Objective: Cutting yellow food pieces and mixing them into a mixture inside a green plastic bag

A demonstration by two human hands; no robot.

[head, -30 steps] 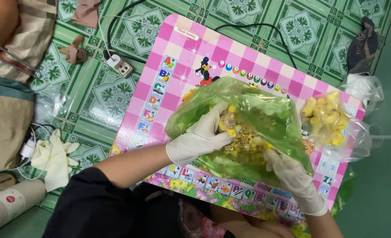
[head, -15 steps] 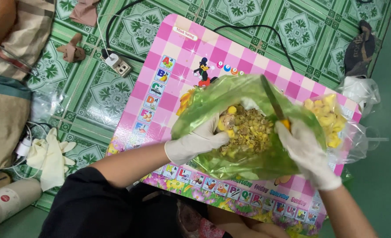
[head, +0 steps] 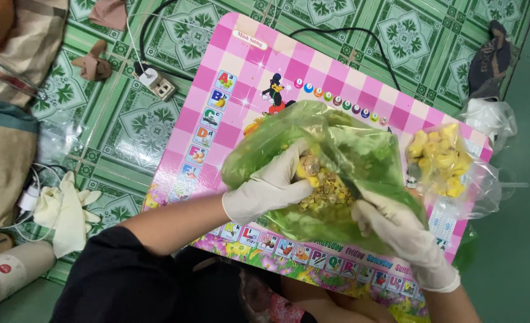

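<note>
At the far left, a cardboard tube (head: 5,275) lies on the green patterned floor mat (head: 139,128), partly cut off by the frame. Just right of it sits a limp pair of cream gloves (head: 64,209), and higher up a white plug (head: 157,84) with thin cables. A glossy pink checked board (head: 235,66) with small picture tiles along its edges lies tilted on the mat.

Near the board's middle rests a crinkled, see-through green bag (head: 336,149). The left hand (head: 265,191), in a thin white latex glove, is clamped on the bag's left edge, thumb tucked inside. Inside the bag is a heap of small yellowish-brown scraps (head: 327,191); what they are is hard to make out. The right hand (head: 405,236), gloved alike, is closed on the bag's lower right edge.

At the board's right edge sits a clear bag (head: 486,179) of smooth yellow chunks (head: 441,158). Beyond the top right corner lies a dark cloth (head: 492,60).
</note>
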